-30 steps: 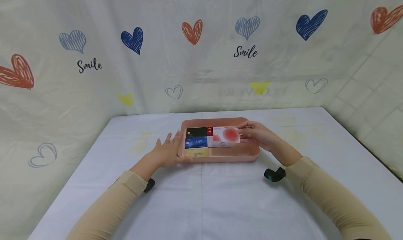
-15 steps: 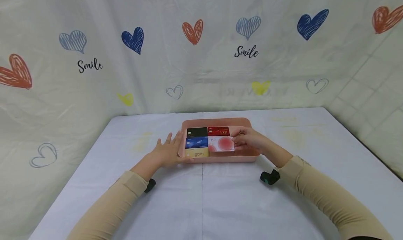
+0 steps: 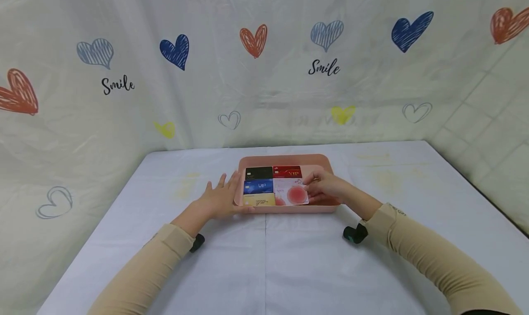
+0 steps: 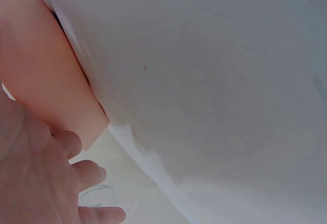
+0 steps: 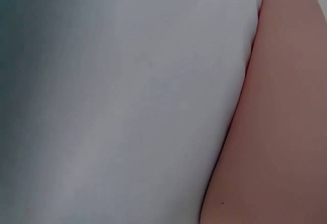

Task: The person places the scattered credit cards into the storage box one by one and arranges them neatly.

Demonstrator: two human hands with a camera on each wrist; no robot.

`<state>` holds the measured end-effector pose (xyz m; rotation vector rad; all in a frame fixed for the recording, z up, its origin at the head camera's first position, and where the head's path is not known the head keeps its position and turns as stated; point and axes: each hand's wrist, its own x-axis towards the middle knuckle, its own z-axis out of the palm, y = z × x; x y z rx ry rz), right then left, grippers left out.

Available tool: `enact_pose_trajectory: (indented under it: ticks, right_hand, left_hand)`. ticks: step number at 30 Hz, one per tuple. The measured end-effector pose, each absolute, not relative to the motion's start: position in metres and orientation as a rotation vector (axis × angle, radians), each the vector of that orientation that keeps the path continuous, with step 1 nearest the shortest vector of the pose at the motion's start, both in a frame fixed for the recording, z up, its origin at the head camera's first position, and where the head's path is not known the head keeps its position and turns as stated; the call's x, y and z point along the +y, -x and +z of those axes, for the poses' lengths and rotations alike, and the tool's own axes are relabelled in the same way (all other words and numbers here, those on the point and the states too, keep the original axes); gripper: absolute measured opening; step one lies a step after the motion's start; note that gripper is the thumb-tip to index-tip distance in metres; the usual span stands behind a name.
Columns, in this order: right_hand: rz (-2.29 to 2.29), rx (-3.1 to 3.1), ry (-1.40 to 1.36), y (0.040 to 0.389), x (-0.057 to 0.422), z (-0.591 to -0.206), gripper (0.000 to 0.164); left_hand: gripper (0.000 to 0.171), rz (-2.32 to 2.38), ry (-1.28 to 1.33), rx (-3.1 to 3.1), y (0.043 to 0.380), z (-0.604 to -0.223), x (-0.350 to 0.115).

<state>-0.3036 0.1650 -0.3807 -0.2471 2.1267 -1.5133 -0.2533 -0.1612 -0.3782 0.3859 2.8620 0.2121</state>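
Note:
A shallow pink tray (image 3: 322, 209) holds several bank-style cards in two columns. On its left lie a black card (image 3: 259, 173), a blue VIP card (image 3: 258, 186) and a gold card (image 3: 259, 200). A red VIP card (image 3: 287, 171) heads the right column, above a pale pink card (image 3: 285, 183). Overlapping below that is a white card with red circles (image 3: 295, 196), whose right edge my right hand (image 3: 326, 186) pinches. My left hand (image 3: 218, 202), fingers spread, rests against the tray's left end; the left wrist view shows its palm beside the tray wall (image 4: 46, 66).
White cloth (image 3: 264, 260) covers the table under the tray. Behind stands a pale curtain (image 3: 285, 90) printed with hearts and "Smile". A dark wrist camera (image 3: 355, 233) hangs below the right cuff, another dark one (image 3: 197, 243) by the left cuff.
My right hand has brought the white card with red circles left and toward me, from over the red card down to the near row. The left hand has stayed in place.

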Motion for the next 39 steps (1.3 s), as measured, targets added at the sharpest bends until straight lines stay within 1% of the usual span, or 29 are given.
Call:
enact_pose_trajectory:
  ticks: [6,9,17,22,28,35,39]
  right_hand:
    - [-1.435,2.179,0.273,0.3034,0.1631,-0.3806,0.041]
    - [-1.353,2.230,0.327,0.3034,0.1623,-0.3813,0.045]
    - [-1.142,2.379,0.528,0.3001,0.1637,-0.3771,0.046]
    - [-1.080,2.387,0.553,0.3002,0.1626,-0.3772,0.045]
    - [-1.011,2.420,0.562,0.2978,0.1604,-0.3759,0.049]
    - [-0.965,2.483,0.645,0.2953,0.1575,-0.3782,0.045]
    - [-0.947,2.504,0.642,0.2940,0.1555,-0.3780,0.046]
  left_hand:
    - [0.120,0.202,-0.386,2.862,0.2532,-0.3785,-0.1613]
    - [0.119,0.188,-0.386,2.862,0.2532,-0.3784,-0.1613]
    - [0.120,0.199,-0.387,2.855,0.2521,-0.3760,-0.1613]
    - [0.119,0.200,-0.385,2.850,0.2515,-0.3754,-0.1617]
    - [0.119,0.206,-0.385,2.848,0.2511,-0.3758,-0.1619]
    - [0.119,0.191,-0.390,2.849,0.2513,-0.3760,-0.1621]
    - [0.119,0.192,-0.396,2.851,0.2515,-0.3761,-0.1624]
